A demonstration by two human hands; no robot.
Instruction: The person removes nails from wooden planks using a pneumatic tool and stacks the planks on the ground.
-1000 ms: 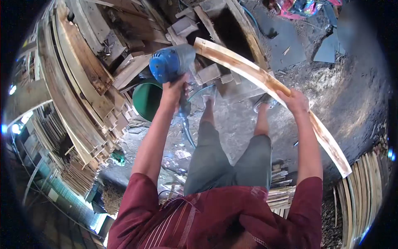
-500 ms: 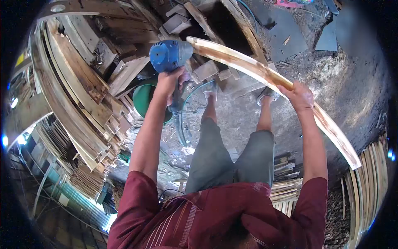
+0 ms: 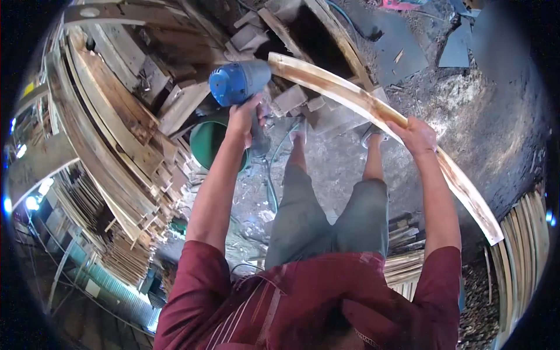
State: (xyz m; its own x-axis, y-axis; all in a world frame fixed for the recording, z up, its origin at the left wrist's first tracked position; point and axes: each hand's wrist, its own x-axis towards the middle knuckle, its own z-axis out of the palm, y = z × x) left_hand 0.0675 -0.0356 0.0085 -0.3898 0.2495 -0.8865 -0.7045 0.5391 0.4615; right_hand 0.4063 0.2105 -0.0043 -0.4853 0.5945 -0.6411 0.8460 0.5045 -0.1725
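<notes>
My left hand is wrapped round the handle of a blue power drill. A cord or hose trails down below it. The drill's front faces the far end of a long, slightly curved wooden plank; whether they touch, I cannot tell. My right hand grips that plank past its middle, thumb on top. Pale wood with a brown streak shows along its length, and its near end reaches out to the lower right.
Curved boards are stacked on the left, beside a green bucket. Wooden offcuts lie under the plank's far end. More slats stand at the right. Grey sheet pieces lie on the dirt floor.
The drill has tilted slightly, its rear end dropping a little in view. The plank has shifted slightly, its near end moving a little left and down. Both hands keep their grip.
</notes>
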